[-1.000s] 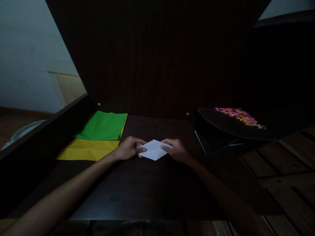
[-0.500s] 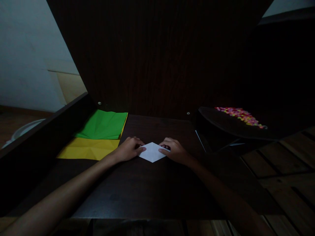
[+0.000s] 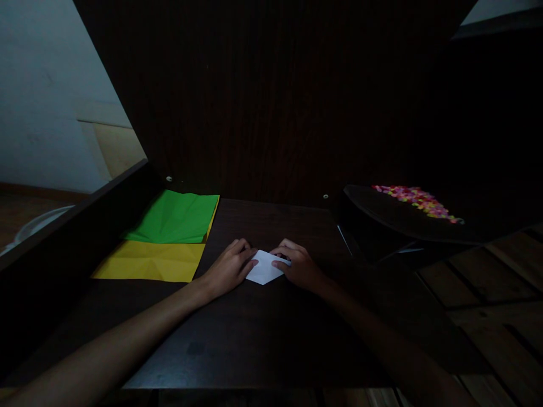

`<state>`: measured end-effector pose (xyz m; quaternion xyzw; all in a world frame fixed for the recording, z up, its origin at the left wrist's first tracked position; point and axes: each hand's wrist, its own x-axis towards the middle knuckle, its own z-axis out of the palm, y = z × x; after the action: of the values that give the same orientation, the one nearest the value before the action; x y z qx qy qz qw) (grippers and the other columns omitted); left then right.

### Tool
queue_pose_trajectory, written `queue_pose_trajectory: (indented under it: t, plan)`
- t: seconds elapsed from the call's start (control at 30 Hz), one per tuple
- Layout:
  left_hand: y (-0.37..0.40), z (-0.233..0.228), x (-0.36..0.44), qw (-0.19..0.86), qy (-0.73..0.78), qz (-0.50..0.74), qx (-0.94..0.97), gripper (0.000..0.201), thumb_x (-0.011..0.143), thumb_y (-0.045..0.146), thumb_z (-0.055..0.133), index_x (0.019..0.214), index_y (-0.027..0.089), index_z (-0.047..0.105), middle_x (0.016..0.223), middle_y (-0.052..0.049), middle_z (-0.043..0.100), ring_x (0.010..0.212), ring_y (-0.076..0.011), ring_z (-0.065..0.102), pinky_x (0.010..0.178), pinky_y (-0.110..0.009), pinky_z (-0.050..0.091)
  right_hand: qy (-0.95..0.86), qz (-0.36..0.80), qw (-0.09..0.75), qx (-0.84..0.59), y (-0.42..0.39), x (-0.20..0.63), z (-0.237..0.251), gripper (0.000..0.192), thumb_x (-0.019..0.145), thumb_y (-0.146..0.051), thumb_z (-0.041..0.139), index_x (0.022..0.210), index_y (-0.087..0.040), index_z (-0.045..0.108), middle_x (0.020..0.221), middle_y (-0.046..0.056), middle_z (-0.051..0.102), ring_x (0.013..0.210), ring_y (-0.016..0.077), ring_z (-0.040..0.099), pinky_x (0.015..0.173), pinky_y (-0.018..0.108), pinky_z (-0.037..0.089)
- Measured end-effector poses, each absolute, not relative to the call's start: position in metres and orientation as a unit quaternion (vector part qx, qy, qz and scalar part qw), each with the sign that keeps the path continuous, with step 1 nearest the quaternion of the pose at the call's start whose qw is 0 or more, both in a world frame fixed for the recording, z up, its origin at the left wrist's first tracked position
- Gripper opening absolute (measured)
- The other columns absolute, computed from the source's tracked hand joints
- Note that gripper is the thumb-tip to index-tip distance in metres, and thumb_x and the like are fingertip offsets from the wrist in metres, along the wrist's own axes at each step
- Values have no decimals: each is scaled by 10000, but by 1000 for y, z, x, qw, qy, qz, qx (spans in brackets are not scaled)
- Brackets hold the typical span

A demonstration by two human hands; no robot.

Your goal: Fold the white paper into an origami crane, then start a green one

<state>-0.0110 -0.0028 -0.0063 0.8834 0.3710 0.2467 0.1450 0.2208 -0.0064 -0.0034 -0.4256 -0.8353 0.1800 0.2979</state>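
white paper (image 3: pixel 263 268) pressed flat mid-table
left hand (image 3: pixel 229 268) and right hand (image 3: pixel 299 267) spread fingertips on its side corners; light, thin, likely slippery, best held by those corners.

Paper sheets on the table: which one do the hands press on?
The white folded paper, small and pointed, lies between the left hand and right hand; the green sheet and yellow sheet lie untouched at left.

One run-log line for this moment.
left hand: pressing white folded paper | right hand: pressing it too | dark table | green sheet, yellow sheet at left
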Motion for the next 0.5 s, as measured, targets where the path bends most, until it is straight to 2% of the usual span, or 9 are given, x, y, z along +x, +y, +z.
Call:
queue_pose_trajectory:
  t: [0.2, 0.4, 0.5]
  plan:
    - [-3, -8, -10, 154, 361, 282, 875, 267, 936, 215, 528, 1173, 149, 630, 1002, -92, 578, 956, -229, 534, 878, -392, 479, -825, 168, 297, -450, -11, 216, 0, 180, 785, -82, 656, 926, -186, 701, 855, 41, 620, 764, 171, 594, 702, 297, 484]
    - [-2, -7, -10, 176, 336, 306, 873, 192, 925, 185, 536, 1086, 157, 636, 985, -76, 605, 950, -213, 550, 860, -368, 488, -817, 200, 324, -433, -9, 211, -5, 290, 821, -113, 594, 1081, -182, 703, 912, 62, 650, 679, 145, 570, 649, 285, 497]
    - [-1, -6, -10, 180, 322, 306, 878, 159, 932, 181, 525, 1039, 168, 641, 963, -69, 621, 939, -209, 559, 843, -360, 490, -823, 213, 326, -414, -7, 212, -8, 294, 829, -105, 564, 1067, -192, 714, 950, 64, 654, 671, 138, 570, 647, 284, 497]
